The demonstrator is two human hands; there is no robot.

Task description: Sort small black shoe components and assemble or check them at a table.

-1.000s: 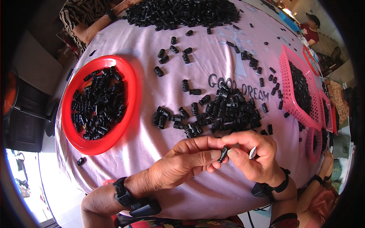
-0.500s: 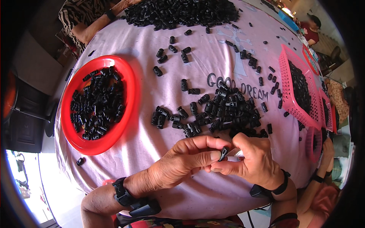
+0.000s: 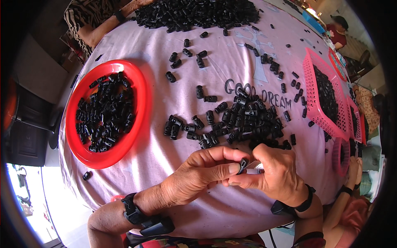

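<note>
My left hand [image 3: 200,175] pinches a small black plastic cord lock [image 3: 243,165] between thumb and fingers, low in the middle of the view. Close against it, my right hand [image 3: 279,175] is closed around a small, thin, pale tool [image 3: 255,166], its narrow end meeting the cord lock. That tool looks like a little blade, but the fingers cover most of it. Just beyond my hands lies a loose pile of black cord locks [image 3: 240,118]. To the left, a red round tray [image 3: 142,95] holds many more.
A large black heap [image 3: 198,14] covers the far side of the pink tablecloth [image 3: 165,107]. Pink baskets [image 3: 331,124] with black pieces stand at right. Single cord locks lie scattered between. Another person's arm [image 3: 97,35] rests far left; a co-worker's hands [image 3: 353,173] are at right.
The pale tool has tilted slightly in my right hand against the cord lock. My left hand keeps its pinch. The co-worker's hands at right have shifted.
</note>
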